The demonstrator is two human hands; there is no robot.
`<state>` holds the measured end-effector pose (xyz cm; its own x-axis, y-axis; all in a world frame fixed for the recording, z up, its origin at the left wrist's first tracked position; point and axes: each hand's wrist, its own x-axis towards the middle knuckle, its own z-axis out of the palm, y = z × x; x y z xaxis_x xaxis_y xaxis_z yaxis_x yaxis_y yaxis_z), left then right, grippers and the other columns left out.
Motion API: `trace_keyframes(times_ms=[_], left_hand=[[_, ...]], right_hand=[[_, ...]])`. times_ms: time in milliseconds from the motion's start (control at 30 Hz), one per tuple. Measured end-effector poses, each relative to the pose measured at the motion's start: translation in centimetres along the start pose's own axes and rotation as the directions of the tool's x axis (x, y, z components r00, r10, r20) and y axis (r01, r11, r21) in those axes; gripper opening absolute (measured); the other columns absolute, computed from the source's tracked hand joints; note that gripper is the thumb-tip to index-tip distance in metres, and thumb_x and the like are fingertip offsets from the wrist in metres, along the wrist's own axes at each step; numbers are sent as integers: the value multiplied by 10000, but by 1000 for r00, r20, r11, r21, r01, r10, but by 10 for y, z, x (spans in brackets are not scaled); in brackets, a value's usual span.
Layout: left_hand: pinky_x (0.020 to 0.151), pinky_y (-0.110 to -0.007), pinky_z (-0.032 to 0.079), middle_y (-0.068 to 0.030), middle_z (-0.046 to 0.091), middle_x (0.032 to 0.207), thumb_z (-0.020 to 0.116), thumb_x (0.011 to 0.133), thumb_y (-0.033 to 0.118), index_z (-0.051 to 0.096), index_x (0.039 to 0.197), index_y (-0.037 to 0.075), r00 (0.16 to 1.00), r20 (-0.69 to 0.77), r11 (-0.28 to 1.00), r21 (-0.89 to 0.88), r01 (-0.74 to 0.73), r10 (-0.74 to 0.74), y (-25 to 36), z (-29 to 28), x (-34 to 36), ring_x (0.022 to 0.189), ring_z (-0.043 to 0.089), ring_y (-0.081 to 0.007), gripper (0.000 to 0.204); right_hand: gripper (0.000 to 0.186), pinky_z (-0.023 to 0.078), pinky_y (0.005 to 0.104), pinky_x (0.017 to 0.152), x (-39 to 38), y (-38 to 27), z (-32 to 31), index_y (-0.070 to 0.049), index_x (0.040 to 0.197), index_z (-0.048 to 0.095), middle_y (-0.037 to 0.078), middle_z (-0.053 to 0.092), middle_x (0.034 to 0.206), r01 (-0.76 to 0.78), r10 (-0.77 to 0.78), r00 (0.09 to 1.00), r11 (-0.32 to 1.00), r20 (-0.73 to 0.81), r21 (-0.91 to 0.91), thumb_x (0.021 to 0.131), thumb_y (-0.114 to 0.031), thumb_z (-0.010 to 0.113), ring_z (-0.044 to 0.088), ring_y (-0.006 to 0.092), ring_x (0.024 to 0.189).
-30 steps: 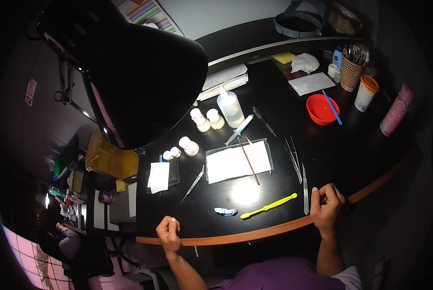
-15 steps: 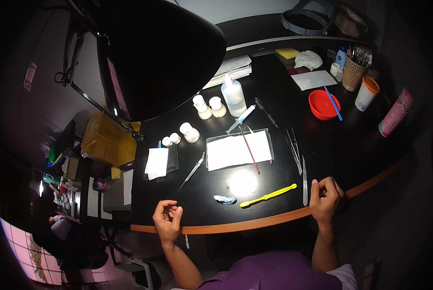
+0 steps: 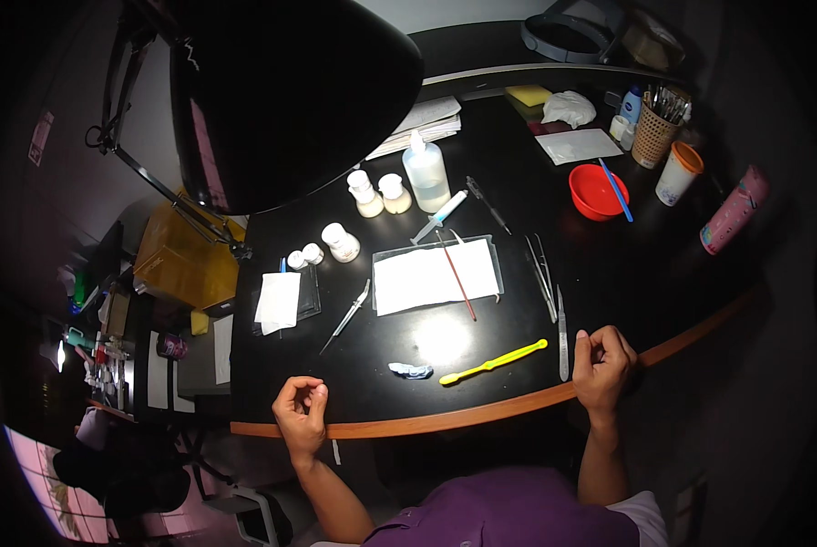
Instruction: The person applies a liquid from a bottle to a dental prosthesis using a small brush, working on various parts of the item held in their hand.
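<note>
My left hand point(image 3: 301, 408) rests at the desk's wooden front edge, fingers curled toward the thumb, with nothing visible in it. My right hand point(image 3: 601, 366) is loosely closed at the edge, beside a steel spatula point(image 3: 563, 342). Between my hands lie a pale blue moulded piece point(image 3: 410, 370) and a yellow double-ended stick tool point(image 3: 493, 362). Behind them, a thin red-handled brush point(image 3: 456, 278) lies on a white pad point(image 3: 408, 283) in a flat tray. A steel tool point(image 3: 344, 319) lies left of it, tweezers point(image 3: 543, 278) to the right.
A black lamp point(image 3: 290, 91) overhangs white jars point(image 3: 365, 196), a clear bottle point(image 3: 426, 173) and a syringe point(image 3: 438, 216). A red bowl point(image 3: 590, 194), brush holder point(image 3: 652, 137) and pink cylinder point(image 3: 727, 214) stand right. Another person's pale sleeve point(image 3: 91, 424) shows at the far left.
My left hand's fingers loosened a little and curled again toward the thumb. My right hand stays closed at the edge. The whole view has shifted, the desk appearing higher and further left.
</note>
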<state>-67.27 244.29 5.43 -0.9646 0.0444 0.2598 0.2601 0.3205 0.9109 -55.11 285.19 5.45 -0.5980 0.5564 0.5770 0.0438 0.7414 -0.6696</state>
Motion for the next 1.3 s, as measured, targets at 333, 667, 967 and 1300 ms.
trace_keyframes(times_ms=[333, 667, 967, 1300], left_hand=[[666, -208, 379, 24, 611, 808, 712, 912, 10, 678, 923, 4, 1000, -11, 1000, 8, -6, 6, 1, 1, -1, 724, 472, -32, 36], [656, -214, 381, 28, 611, 788, 718, 908, 17, 683, 913, 3, 1000, -20, 999, 36, -12, 12, 4, -1, -1, 711, 463, -35, 39], [600, -223, 340, 47, 531, 712, 702, 934, 38, 617, 809, 22, 1000, 8, 994, 105, -18, 18, 11, 7, 4, 662, 420, -40, 152], [557, -257, 294, 20, 493, 735, 503, 1068, 97, 578, 880, 12, 991, -119, 997, -30, -73, 69, 4, 22, 2, 637, 385, -56, 220]], right_hand=[[259, 314, 334, 454, -1, 1, 0, -23, 712, 492, 71, 493, 623, 1, -1, 1000, 1000, 17, 3, 862, 4, 701, 447, 174, 476], [271, 312, 328, 451, -1, -3, 2, -24, 703, 484, 64, 495, 621, 7, -7, 1000, 1000, 19, 13, 867, 13, 697, 445, 164, 469], [244, 343, 335, 449, -2, 3, -7, -29, 714, 516, 73, 513, 617, 18, -18, 999, 1000, -31, 3, 863, 2, 707, 494, 182, 482], [154, 354, 192, 574, 30, 44, -37, -83, 880, 575, -66, 525, 728, -356, 264, 934, 712, 239, 605, 930, -72, 721, 455, -3, 641]])
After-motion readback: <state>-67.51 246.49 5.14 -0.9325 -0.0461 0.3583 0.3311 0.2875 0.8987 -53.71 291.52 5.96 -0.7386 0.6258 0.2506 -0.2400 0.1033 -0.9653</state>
